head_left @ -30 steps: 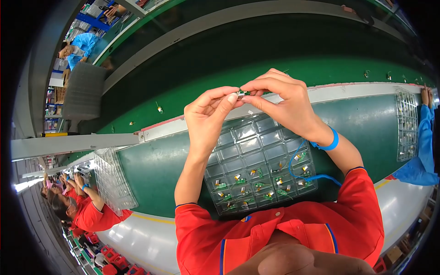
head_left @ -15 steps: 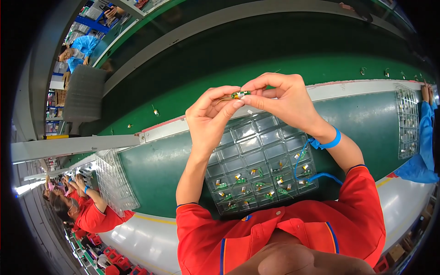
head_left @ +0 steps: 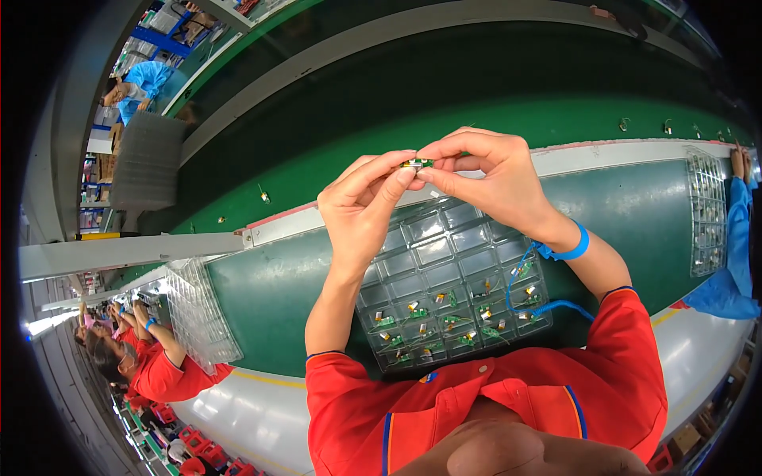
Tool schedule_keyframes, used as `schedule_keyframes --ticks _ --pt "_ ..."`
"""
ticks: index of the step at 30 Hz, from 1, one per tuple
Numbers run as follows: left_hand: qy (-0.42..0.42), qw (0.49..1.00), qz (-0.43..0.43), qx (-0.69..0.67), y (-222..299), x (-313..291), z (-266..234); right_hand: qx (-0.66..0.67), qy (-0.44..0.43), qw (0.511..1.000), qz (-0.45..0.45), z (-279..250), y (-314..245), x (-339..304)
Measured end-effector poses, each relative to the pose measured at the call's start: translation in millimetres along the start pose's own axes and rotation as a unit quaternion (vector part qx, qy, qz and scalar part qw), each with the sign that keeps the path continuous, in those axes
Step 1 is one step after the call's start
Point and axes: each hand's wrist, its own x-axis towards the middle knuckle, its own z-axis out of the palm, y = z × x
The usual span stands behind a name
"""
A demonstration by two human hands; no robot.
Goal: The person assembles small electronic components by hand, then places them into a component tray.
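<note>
A small green circuit board (head_left: 425, 163) with a silvery part is pinched between my two hands above the far edge of the bench. My left hand (head_left: 361, 194) closes thumb and forefinger on its left end, hiding much of it. On the right end, my right hand (head_left: 492, 170) grips with thumb and fingertips; a blue strap circles that wrist. Below my hands lies a clear plastic tray (head_left: 432, 252) with many compartments. Its nearer compartments hold several similar boards (head_left: 451, 320) with wires and silver-and-yellow parts, while the farther ones that show are bare.
Beyond the pale rail, a green conveyor belt (head_left: 333, 119) carries several small boards (head_left: 264, 194). Stacked clear trays (head_left: 198, 313) stand left, beside a co-worker in red (head_left: 171, 361). Another filled tray (head_left: 706, 210) lies right, near a blue sleeve (head_left: 738, 246). A blue cord (head_left: 565, 303) trails beside my right arm.
My left fingers have shifted slightly on the board, and the wires that showed beside them are now hidden. The boards on the belt have moved a little to the left.
</note>
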Motion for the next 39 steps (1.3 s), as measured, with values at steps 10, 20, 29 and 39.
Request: schedule_keyframes --ticks 10,20,29,39 --pt "-0.01 0.999 -0.051 -0.014 6 4 -4 -0.047 0.005 0.998 -0.045 1 -1 -1" --pt "-0.028 0.995 0.072 0.056 10 3 2 0.091 -0.008 0.992 0.082 -2 -12 -1" --pt "-0.022 0.945 0.238 0.223 6 4 -5 0.086 -0.046 0.992 0.079 -6 -17 0" --pt "0.005 0.96 0.223 0.17 -1 2 -3 0.087 -0.036 0.993 0.069 -7 -26 -4"
